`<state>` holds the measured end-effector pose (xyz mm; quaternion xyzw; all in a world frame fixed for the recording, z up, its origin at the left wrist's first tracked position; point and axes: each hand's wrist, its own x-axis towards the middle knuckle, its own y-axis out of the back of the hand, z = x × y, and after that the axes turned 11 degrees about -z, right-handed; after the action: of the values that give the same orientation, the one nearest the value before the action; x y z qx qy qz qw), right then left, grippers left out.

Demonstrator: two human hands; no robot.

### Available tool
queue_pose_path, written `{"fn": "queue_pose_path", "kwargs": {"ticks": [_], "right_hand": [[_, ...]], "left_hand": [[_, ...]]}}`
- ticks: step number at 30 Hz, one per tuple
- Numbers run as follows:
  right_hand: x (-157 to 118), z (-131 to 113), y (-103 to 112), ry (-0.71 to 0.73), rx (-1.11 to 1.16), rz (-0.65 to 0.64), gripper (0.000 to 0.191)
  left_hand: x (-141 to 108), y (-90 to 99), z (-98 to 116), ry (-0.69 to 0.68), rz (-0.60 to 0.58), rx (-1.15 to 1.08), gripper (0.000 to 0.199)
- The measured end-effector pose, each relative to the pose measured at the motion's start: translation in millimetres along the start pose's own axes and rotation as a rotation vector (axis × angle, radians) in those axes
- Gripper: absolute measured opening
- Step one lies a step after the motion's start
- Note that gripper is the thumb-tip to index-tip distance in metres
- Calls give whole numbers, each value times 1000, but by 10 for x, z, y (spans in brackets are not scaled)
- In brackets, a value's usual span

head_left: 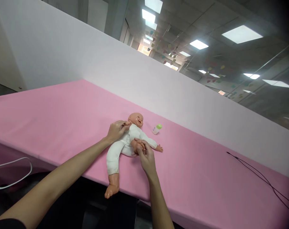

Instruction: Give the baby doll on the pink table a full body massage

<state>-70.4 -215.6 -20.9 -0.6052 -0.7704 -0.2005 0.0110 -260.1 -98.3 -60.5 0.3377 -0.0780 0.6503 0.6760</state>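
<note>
Across the pink cloth-covered table, a baby doll in a white bodysuit is lying on its back, 1 leg dangling past the table edge. The left hand is pinching the doll's raised hand near its head, fingers closed. The right hand is curling tightly around the doll's bent foot. A green-capped baby bottle is resting just beside the doll's outstretched arm.
</note>
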Motion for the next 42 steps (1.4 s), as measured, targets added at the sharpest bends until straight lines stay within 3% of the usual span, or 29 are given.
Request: {"fn": "queue_pose_path", "kwargs": {"ticks": [3, 6, 11, 14, 17, 21, 27, 31, 36, 39, 42], "right_hand": [[211, 54, -71, -9, 7, -4, 43], [53, -26, -44, -4, 36, 53, 41], [-778, -88, 15, -50, 36, 169, 39], [-1307, 102, -170, -52, 65, 226, 37], [-1683, 357, -495, -138, 77, 279, 38], [-1911, 612, -853, -155, 63, 349, 32], [-1946, 739, -1008, -72, 15, 493, 16], [-1937, 674, -825, 29, -112, 535, 20], [-1698, 494, -261, -78, -172, 626, 32], [-1396, 440, 49, -155, -101, 538, 41], [-1059, 468, 255, -226, -50, 354, 47]], "left_hand": [[-26, -38, -35, 6, -55, 11, 28], [58, 28, -114, 69, 73, -133, 32], [235, 323, -406, 246, 434, -277, 32], [239, 494, -669, 449, 587, -193, 25], [184, 617, -872, 593, 477, 20, 27], [126, 731, -956, 690, 297, 335, 28], [91, 782, -903, 742, 157, 560, 37], [75, 793, -885, 740, 191, 609, 38], [123, 718, -720, 522, 313, 618, 58], [136, 562, -441, 315, 230, 616, 50], [70, 392, -138, 243, 57, 615, 39]]}}
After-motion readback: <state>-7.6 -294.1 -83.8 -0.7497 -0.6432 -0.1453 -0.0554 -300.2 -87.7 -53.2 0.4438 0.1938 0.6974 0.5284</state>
